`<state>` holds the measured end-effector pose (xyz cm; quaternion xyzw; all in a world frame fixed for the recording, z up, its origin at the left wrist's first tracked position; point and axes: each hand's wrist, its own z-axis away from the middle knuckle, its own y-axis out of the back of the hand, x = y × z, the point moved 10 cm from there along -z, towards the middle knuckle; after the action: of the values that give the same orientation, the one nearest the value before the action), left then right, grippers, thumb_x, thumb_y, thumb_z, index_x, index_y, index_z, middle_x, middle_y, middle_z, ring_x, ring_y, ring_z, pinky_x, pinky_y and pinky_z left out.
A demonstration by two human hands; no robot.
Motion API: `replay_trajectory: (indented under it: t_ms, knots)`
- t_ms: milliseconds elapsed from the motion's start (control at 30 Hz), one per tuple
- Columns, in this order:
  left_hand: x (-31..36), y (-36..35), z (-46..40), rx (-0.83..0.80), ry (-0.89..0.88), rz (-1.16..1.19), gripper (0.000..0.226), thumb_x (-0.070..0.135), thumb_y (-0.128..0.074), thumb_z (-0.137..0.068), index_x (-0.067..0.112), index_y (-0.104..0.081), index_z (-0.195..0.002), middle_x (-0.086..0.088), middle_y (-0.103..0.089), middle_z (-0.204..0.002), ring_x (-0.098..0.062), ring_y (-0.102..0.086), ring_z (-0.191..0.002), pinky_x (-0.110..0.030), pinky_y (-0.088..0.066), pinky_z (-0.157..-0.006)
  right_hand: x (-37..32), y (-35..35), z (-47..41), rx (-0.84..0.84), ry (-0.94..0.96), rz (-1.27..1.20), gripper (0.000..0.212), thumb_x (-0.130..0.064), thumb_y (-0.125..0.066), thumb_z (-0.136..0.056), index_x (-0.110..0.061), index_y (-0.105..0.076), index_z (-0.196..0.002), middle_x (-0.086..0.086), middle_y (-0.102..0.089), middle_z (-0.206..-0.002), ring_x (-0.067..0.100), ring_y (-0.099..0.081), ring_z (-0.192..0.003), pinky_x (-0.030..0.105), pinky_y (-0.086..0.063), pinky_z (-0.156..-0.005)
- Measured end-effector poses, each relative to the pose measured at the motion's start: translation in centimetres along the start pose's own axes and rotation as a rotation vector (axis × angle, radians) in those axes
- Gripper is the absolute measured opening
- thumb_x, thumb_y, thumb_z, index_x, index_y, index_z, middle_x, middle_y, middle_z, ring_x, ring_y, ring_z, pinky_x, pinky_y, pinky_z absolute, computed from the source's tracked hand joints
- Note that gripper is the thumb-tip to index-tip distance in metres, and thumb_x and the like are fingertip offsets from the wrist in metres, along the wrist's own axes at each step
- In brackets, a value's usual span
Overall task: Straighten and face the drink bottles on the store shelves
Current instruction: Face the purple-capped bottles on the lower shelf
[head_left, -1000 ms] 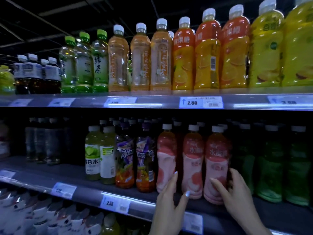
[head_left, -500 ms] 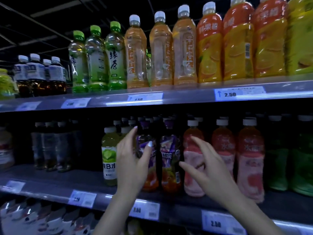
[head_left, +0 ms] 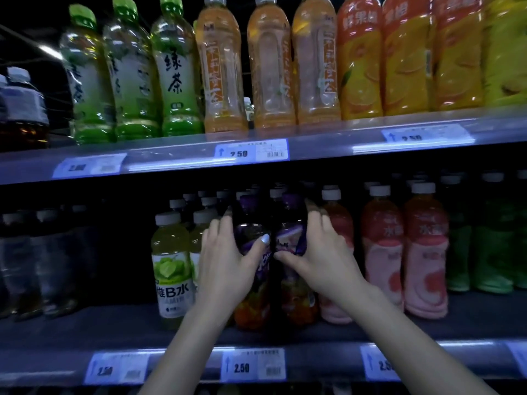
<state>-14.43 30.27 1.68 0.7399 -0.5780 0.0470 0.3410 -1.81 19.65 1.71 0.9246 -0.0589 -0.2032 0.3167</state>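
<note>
Both hands have moved onto the two purple bottles on the lower shelf. The left hand wraps around the left purple bottle. The right hand wraps around the right purple bottle, beside the pink bottles.

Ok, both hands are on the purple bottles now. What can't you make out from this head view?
- Labels of the two purple bottles: mostly covered by the left hand and right hand.
- Dark bottles at lower left: too dim to read.
- Rear rows on the lower shelf: only caps show, hidden behind the front bottles.
- Price tag at lower right: cut off by the right forearm.
- Yellow bottle at top right: cropped by the frame edge.
</note>
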Motion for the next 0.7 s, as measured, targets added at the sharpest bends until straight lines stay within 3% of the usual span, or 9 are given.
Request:
replay_trajectory:
  t_ms: [133,200,300,367,433,500,567,600,700]
  knots:
    - [0.9,0.6,1.8,0.055,-0.091,0.193,0.073,0.051,-0.064,-0.077,0.02,-0.04,-0.139,0.008,-0.037,-0.119,0.011,-0.04,-0.099,0.001,-0.031,-0.084,0.4,1.1,0.9,0.109,0.054,-0.067,0.085,-0.048,-0.075,-0.068,-0.019,-0.032,-0.135,0.0,-0.038,-0.129,0.03,-0.056,-0.107,0.035,-0.044,-0.071]
    - [0.9,0.2,2.8,0.028,-0.112,0.29,0.076,0.054,-0.062,-0.074,0.035,-0.032,-0.141,0.013,-0.039,-0.127,0.023,-0.037,-0.108,0.008,-0.026,-0.086,0.9,1.6,1.7,0.148,0.07,-0.149,0.087,-0.05,-0.074,-0.066,-0.027,-0.029,-0.137,-0.005,-0.038,-0.129,0.022,-0.055,-0.108,0.03,-0.04,-0.071]
    - [0.9,-0.8,4.0,-0.067,-0.112,0.485,0.085,0.041,-0.07,-0.073,0.052,-0.02,-0.14,0.014,-0.047,-0.141,0.006,-0.048,-0.123,-0.011,-0.04,-0.1,1.4,1.8,3.1,0.132,0.085,-0.344,0.088,-0.05,-0.073,-0.068,-0.043,-0.02,-0.139,-0.012,-0.044,-0.134,0.008,-0.05,-0.117,0.029,-0.046,-0.087]
    - [1.4,-0.5,4.8,-0.049,-0.13,0.532,0.087,0.033,-0.074,-0.073,0.051,-0.022,-0.141,0.014,-0.047,-0.143,-0.007,-0.051,-0.126,-0.032,-0.046,-0.103,1.3,1.9,3.9,0.089,0.095,-0.493,0.087,-0.042,-0.075,-0.071,-0.047,-0.019,-0.138,-0.012,-0.052,-0.135,0.007,-0.053,-0.12,0.036,-0.047,-0.098]
    - [2.5,0.0,5.7,-0.002,-0.159,0.531,0.087,0.028,-0.075,-0.073,0.046,-0.025,-0.142,0.013,-0.044,-0.145,-0.009,-0.049,-0.128,-0.04,-0.046,-0.103,1.8,2.4,4.7,0.086,0.09,-0.584,0.088,-0.035,-0.077,-0.071,-0.045,-0.021,-0.138,-0.01,-0.056,-0.133,0.011,-0.057,-0.119,0.04,-0.048,-0.099]
    - [3.7,0.4,6.6,0.045,-0.167,0.531,0.088,0.024,-0.077,-0.075,0.042,-0.024,-0.144,0.004,-0.042,-0.147,-0.014,-0.047,-0.131,-0.046,-0.045,-0.103,2.4,3.6,5.6,0.126,0.094,-0.606,0.088,-0.032,-0.078,-0.07,-0.042,-0.023,-0.138,-0.012,-0.056,-0.132,0.006,-0.055,-0.119,0.026,-0.045,-0.1]
    - [5.6,1.2,7.3,0.108,-0.177,0.567,0.089,0.027,-0.078,-0.075,0.037,-0.024,-0.145,0.006,-0.041,-0.147,-0.014,-0.045,-0.132,-0.044,-0.045,-0.104,3.0,5.9,6.3,0.182,0.098,-0.653,0.084,-0.031,-0.079,-0.07,-0.037,-0.029,-0.137,-0.023,-0.056,-0.125,-0.005,-0.053,-0.116,0.008,-0.039,-0.094]
    - [6.8,1.7,7.6,0.137,-0.184,0.584,0.087,0.031,-0.077,-0.074,0.032,-0.026,-0.145,0.014,-0.043,-0.144,-0.009,-0.046,-0.13,-0.036,-0.046,-0.104,3.4,7.4,6.6,0.213,0.101,-0.673,0.081,-0.033,-0.079,-0.07,-0.036,-0.032,-0.136,-0.028,-0.056,-0.122,-0.008,-0.053,-0.114,0.006,-0.039,-0.092]
    - [10.9,2.6,8.2,0.143,-0.189,0.584,0.077,0.041,-0.075,-0.071,0.016,-0.041,-0.135,0.022,-0.058,-0.121,-0.003,-0.059,-0.112,-0.019,-0.049,-0.09,4.7,11.9,7.3,0.236,0.116,-0.707,0.078,-0.043,-0.077,-0.069,-0.036,-0.037,-0.135,-0.02,-0.059,-0.125,0.001,-0.058,-0.115,0.029,-0.048,-0.098]
